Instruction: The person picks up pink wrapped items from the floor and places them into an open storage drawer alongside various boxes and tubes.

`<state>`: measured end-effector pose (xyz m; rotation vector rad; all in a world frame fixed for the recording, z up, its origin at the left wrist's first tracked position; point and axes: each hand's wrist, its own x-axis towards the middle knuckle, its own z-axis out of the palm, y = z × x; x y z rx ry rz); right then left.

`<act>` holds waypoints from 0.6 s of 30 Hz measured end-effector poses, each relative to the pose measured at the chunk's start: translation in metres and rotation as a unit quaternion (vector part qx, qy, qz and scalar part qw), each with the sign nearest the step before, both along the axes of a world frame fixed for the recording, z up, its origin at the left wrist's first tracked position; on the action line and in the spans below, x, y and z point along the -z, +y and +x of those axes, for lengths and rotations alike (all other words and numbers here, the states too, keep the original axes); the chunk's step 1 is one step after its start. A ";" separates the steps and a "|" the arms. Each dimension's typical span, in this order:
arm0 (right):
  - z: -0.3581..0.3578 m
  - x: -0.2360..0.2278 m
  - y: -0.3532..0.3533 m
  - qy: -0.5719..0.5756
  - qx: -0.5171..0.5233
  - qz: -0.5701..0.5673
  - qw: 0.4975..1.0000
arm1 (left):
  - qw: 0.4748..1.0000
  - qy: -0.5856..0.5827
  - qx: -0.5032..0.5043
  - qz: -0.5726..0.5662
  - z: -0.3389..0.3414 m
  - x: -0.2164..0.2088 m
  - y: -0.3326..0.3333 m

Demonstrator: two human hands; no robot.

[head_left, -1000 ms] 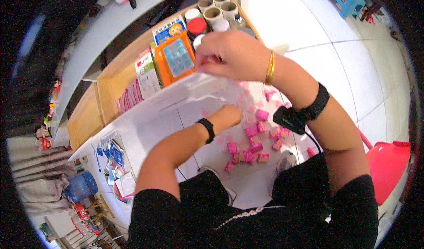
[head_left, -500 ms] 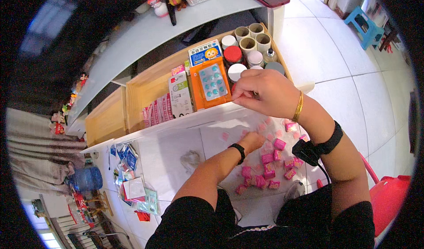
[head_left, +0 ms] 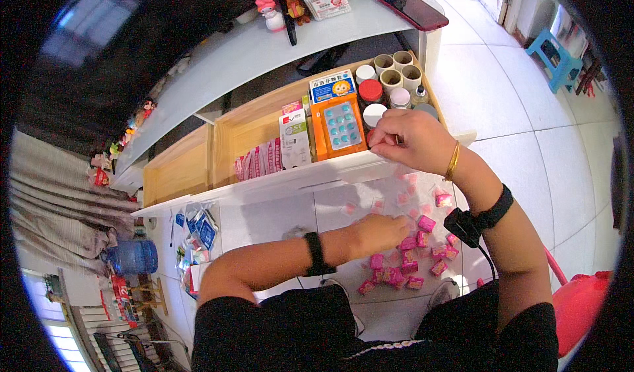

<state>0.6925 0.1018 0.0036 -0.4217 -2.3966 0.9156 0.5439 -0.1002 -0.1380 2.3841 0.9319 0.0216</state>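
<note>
A white counter [head_left: 277,35] curves across the top of the view, carrying a dark phone [head_left: 411,9] and a few small figurines [head_left: 269,12]. Below it an open wooden drawer [head_left: 251,131] juts toward the person, packed with upright boxes, an orange blister pack [head_left: 340,126] of pale blue tablets, and round jars [head_left: 386,81] at its right end. Under the drawer's white front edge lies a clear plastic sheet [head_left: 370,200] on the tiled floor, with pink wrapped pieces [head_left: 413,256] scattered over its right part.

The right hand [head_left: 413,141] is at the drawer's right end beside the orange pack, fingers curled together in a pinch; it may be gripping something small, but the view is too blurred to tell what. The left hand [head_left: 380,232], with a black band at the wrist, rests low on the sheet, loosely closed, touching the edge of the pink pieces; whether it holds one cannot be told.
</note>
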 end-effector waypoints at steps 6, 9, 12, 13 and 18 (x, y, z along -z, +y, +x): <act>-0.004 -0.006 -0.003 -0.016 0.007 0.003 1.000 | 0.994 0.088 -0.043 0.045 -0.061 -0.179 -0.013; -0.008 -0.003 -0.004 -0.004 0.007 0.010 1.000 | 0.988 0.090 -0.101 0.070 -0.086 -0.242 -0.024; -0.012 -0.012 -0.009 -0.049 0.024 -0.019 0.998 | 0.972 0.113 -0.161 0.131 -0.120 -0.287 -0.027; -0.009 -0.014 -0.010 -0.047 0.034 -0.023 0.998 | 0.958 0.102 -0.185 0.196 -0.132 -0.292 -0.022; -0.022 -0.018 -0.017 -0.060 0.031 -0.028 0.997 | 0.877 0.123 -0.246 0.395 -0.225 -0.301 0.015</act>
